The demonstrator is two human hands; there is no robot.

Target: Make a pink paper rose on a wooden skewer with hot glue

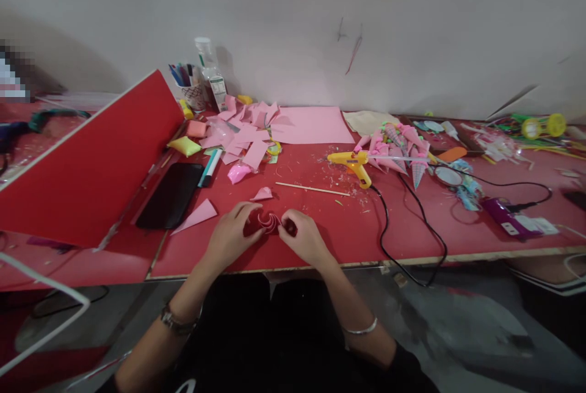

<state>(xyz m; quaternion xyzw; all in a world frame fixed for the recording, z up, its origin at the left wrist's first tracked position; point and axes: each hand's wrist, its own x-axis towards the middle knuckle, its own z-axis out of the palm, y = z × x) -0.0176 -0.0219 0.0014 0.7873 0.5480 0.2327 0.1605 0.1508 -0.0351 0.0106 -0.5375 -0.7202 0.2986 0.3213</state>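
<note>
The curled pink strip (268, 222) sits just above the bench (306, 164) between my two hands, wound into loose loops with dark gaps showing between them. My left hand (234, 233) curves round its left side, thumb near the lower edge; whether those fingertips actually squeeze it I can't tell. My right hand (303, 235) is closed in a pinch on its right edge. I judge it to be paper or thin card, almost weightless, springy enough to uncoil if let go and easily creased, so I'd take it lightly by the edges with the fingertips and never press across the loops. It looks dry and matt, not slippery. Just beyond my left fingertips lies a small folded pink piece (262, 193), and to the left of that hand a flat, pointed pink offcut (196, 215) with crisp, straight sides. Ahead of my hands a thin, pale, straight stick (312, 188) rests on the smooth red surface, with crumpled pink scraps (245, 130) and a broad flat sheet (315, 124) farther off. Beyond my right hand are a hard yellow glue gun (351, 162) and a heap of pointed paper cones (389, 162), pink with greyish patterned ones among them.
</note>
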